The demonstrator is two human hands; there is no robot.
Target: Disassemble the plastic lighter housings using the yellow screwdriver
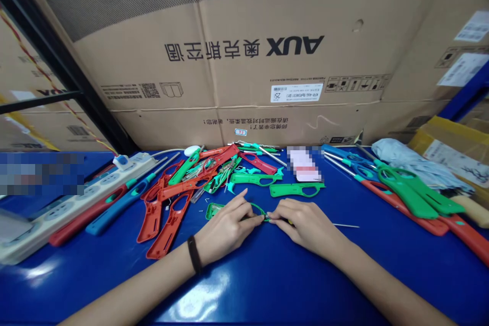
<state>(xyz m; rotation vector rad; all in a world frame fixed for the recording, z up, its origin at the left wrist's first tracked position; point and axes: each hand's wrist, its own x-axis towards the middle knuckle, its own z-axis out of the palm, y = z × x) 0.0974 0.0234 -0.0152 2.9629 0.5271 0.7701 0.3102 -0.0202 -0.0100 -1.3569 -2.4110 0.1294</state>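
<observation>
We had left hand [225,229] and right hand [305,226], fingers clamped together on a green plastic lighter part [260,210], mid blue bench [252,290]; red lighter shells [164,219] just left; far carton [244,76] read AUX, upside down.

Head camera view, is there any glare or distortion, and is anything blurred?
In the head view, bright glare lies on the blue workbench, wide-angle distortion bows the cardboard carton, and a pixelated patch hides a white item; the left hand and right hand look fairly sharp.
</observation>
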